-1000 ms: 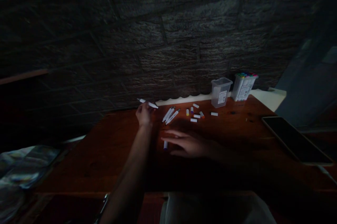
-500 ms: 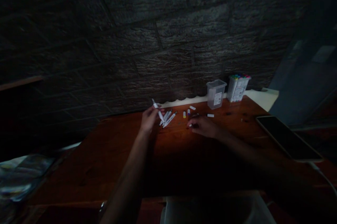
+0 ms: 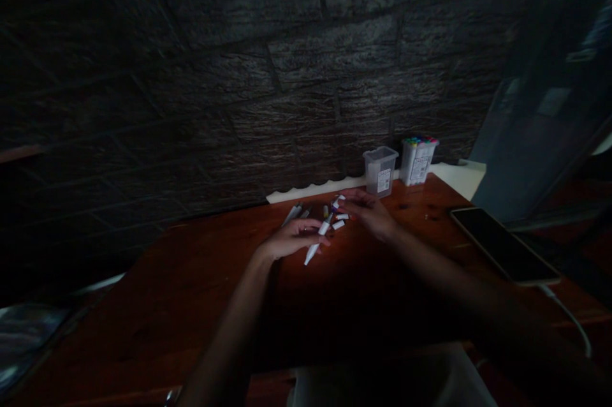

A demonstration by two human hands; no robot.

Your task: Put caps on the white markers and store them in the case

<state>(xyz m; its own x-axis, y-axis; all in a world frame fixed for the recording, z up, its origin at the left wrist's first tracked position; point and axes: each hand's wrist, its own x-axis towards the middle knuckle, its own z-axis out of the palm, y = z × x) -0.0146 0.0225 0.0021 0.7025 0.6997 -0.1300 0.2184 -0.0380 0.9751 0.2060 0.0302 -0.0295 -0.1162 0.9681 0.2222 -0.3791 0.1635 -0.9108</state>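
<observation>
In the head view, my left hand grips a white marker, its uncapped tip pointing up and to the right. Just beyond that tip, my right hand pinches a white marker cap with a purple end. Cap and tip are very close; whether they touch I cannot tell. Several loose caps lie on the table below and beside my right fingers. Other white markers lie behind my left hand, partly hidden by it.
A translucent plastic box stands at the back by the stone-patterned wall. Right of it is a box packed with colourful-ended markers. A phone with a white cable lies on the right of the wooden table.
My left hand has moved right with the marker. My right hand has lifted up with a cap, and the two hands have come close together. The camera view has shifted slightly.
</observation>
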